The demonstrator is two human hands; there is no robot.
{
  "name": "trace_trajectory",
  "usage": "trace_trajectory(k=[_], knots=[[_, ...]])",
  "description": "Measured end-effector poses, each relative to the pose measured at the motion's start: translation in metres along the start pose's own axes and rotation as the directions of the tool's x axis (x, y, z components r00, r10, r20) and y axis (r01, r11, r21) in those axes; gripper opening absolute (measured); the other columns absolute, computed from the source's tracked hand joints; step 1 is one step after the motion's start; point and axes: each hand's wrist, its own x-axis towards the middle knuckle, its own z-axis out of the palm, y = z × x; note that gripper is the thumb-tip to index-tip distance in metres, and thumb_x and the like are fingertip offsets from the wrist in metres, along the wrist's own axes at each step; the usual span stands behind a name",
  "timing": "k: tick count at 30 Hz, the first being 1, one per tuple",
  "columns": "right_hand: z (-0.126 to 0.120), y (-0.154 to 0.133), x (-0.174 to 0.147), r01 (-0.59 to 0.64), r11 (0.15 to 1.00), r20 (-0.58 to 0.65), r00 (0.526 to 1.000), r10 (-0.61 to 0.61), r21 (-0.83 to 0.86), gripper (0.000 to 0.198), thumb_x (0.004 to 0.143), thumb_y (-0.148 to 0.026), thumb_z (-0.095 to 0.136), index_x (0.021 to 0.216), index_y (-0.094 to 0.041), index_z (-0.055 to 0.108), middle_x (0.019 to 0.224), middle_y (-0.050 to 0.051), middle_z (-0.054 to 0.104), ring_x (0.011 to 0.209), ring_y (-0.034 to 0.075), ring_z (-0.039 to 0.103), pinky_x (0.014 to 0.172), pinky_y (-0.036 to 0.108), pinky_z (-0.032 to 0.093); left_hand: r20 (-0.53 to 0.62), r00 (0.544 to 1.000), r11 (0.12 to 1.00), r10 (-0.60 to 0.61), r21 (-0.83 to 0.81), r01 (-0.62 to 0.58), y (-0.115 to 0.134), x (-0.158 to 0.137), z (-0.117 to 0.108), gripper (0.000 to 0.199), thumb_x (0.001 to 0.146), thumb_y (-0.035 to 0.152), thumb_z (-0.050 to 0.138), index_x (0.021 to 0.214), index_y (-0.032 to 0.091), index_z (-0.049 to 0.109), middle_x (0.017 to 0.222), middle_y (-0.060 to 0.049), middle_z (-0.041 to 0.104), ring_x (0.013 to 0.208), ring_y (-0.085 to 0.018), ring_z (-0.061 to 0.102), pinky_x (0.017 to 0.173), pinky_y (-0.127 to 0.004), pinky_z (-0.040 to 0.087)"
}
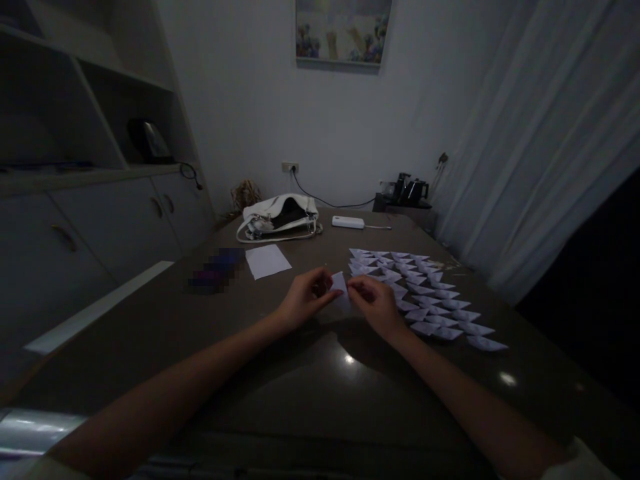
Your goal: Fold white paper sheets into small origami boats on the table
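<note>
A small folded piece of white paper [340, 283] is held up over the dark table, between my two hands. My left hand [307, 299] pinches its left side between thumb and fingers. On the other side, the fingertips of my right hand [375, 303] close on the paper's right edge. Rows of folded white paper boats [425, 300] stand on the table just right of my right hand, which hides some of them. Farther off to the left lies a stack of white paper sheets [268, 261].
A white handbag [280, 217] and a white power bank [348, 222] with a short cable lie toward the table's far end. Left of the paper stack is a blurred-out dark item [215, 270]. A kettle [414, 192] stands beyond the table, near the curtain [540, 120].
</note>
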Motion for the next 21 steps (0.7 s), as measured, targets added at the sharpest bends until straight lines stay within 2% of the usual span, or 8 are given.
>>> trace_trajectory(k=[5, 8, 11, 15, 21], knots=[[0.002, -0.003, 0.001, -0.022, 0.997, 0.109, 0.994, 0.015, 0.069, 0.017, 0.085, -0.032, 0.054, 0.086, -0.018, 0.063, 0.082, 0.004, 0.065, 0.079, 0.018, 0.060, 0.073, 0.030, 0.045, 0.052, 0.998, 0.999, -0.040, -0.026, 0.041, 0.002, -0.002, 0.001, 0.027, 0.081, 0.036, 0.065, 0.092, 0.013, 0.054, 0.070, 0.002, 0.052, 0.059, -0.009, 0.046, 0.054, -0.019, 0.037], [0.004, -0.004, 0.002, -0.088, 0.988, 0.196, 0.979, 0.061, 0.129, 0.023, 0.084, -0.039, 0.058, 0.079, -0.017, 0.060, 0.075, 0.002, 0.061, 0.073, 0.016, 0.057, 0.068, 0.027, 0.043, 0.139, 0.989, 0.994, -0.049, -0.089, 0.062, 0.005, -0.004, 0.002, 0.030, 0.082, 0.034, 0.064, 0.101, 0.013, 0.054, 0.079, -0.001, 0.057, 0.065, -0.010, 0.051, 0.058, -0.021, 0.041], [0.004, 0.000, 0.002, -0.111, 0.983, 0.204, 0.976, 0.080, 0.148, 0.030, 0.083, -0.046, 0.058, 0.074, -0.018, 0.057, 0.068, -0.001, 0.054, 0.066, 0.014, 0.051, 0.062, 0.025, 0.040, 0.194, 0.980, 0.986, -0.050, -0.146, 0.080, 0.006, -0.003, 0.001, 0.032, 0.084, 0.035, 0.062, 0.108, 0.014, 0.056, 0.087, -0.004, 0.059, 0.074, -0.013, 0.055, 0.066, -0.023, 0.044], [0.004, 0.007, 0.003, -0.136, 0.980, 0.194, 0.975, 0.106, 0.145, 0.040, 0.083, -0.055, 0.055, 0.068, -0.018, 0.051, 0.062, -0.003, 0.043, 0.059, 0.012, 0.042, 0.055, 0.024, 0.033, 0.193, 0.981, 0.982, -0.036, -0.175, 0.070, 0.007, 0.000, -0.003, 0.032, 0.084, 0.036, 0.063, 0.107, 0.014, 0.060, 0.093, -0.006, 0.059, 0.082, -0.015, 0.056, 0.071, -0.025, 0.046], [0.003, 0.006, 0.003, -0.132, 0.984, 0.226, 0.969, 0.101, 0.123, 0.049, 0.080, -0.064, 0.052, 0.065, -0.018, 0.049, 0.059, -0.004, 0.036, 0.055, 0.011, 0.034, 0.050, 0.023, 0.026, 0.176, 0.983, 0.996, 0.050, -0.076, -0.037, 0.008, 0.003, -0.008, 0.025, 0.085, 0.037, 0.061, 0.100, 0.016, 0.064, 0.097, -0.006, 0.060, 0.088, -0.016, 0.057, 0.077, -0.026, 0.045]])
